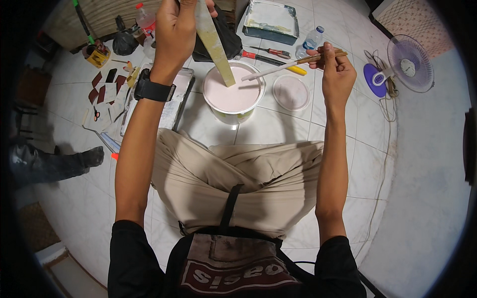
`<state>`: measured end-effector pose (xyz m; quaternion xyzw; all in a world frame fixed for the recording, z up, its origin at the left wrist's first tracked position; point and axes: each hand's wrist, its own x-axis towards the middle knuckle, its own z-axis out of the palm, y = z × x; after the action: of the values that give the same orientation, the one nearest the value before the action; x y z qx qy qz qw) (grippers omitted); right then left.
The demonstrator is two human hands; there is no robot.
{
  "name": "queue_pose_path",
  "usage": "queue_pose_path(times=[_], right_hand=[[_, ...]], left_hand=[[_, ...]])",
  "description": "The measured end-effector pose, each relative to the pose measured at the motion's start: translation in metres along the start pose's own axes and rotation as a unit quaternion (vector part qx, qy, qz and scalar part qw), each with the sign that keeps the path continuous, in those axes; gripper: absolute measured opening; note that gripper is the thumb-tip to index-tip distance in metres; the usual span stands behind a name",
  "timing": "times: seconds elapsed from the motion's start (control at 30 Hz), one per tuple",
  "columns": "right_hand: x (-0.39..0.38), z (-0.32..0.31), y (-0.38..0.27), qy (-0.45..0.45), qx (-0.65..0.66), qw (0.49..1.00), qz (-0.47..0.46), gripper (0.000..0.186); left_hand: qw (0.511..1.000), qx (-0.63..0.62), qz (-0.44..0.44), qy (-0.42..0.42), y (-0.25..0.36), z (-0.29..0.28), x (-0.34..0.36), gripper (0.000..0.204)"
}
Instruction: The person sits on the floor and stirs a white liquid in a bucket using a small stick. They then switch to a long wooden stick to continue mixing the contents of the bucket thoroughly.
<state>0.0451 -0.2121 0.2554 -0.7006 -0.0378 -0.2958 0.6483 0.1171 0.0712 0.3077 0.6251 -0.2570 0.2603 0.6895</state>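
Note:
A white bucket (229,118) full of pale pink paint (226,97) stands on the floor in front of my crossed legs. My left hand (174,39), raised at its far left, is closed around a long flat slat (212,44) stained yellowish. The slat slants down, its lower end at the paint; whether it dips in I cannot tell. To the right, my right hand (334,74) pinches a thin wooden stick (276,70). Pale paint coats the stick's far half, and its tip is over the bucket, near the slat.
A round lid (291,93) lies right of the bucket. Beyond are a paint tray (271,22), a water bottle (310,42) and hand tools (268,58). Another tray (171,107), sandpaper pieces (102,94) and scissors (96,114) lie left. A fan (380,78) stands right; another person's foot (92,157) shows left.

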Motion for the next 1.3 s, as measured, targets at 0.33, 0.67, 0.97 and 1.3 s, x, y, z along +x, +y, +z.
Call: queue_pose_path(times=[0.33, 0.67, 0.97, 1.3], right_hand=[[-0.013, 0.003, 0.028, -0.014, -0.026, 0.999, 0.016, 0.028], [-0.003, -0.046, 0.056, 0.128, 0.056, 0.985, 0.099, 0.034], [-0.013, -0.168, 0.212, 0.271, 0.109, 0.914, 0.281, 0.028], [-0.041, -0.224, 0.338, 0.220, 0.133, 0.787, 0.561, 0.052]], left_hand=[[1.000, -0.003, -0.008, -0.016, 0.004, -0.005, 0.007, 0.040], [1.000, -0.006, -0.023, -0.003, 0.000, -0.001, 0.006, 0.039], [0.999, 0.036, -0.032, -0.012, 0.005, 0.004, 0.010, 0.038], [0.995, -0.003, -0.044, -0.084, 0.008, 0.020, 0.016, 0.037]])
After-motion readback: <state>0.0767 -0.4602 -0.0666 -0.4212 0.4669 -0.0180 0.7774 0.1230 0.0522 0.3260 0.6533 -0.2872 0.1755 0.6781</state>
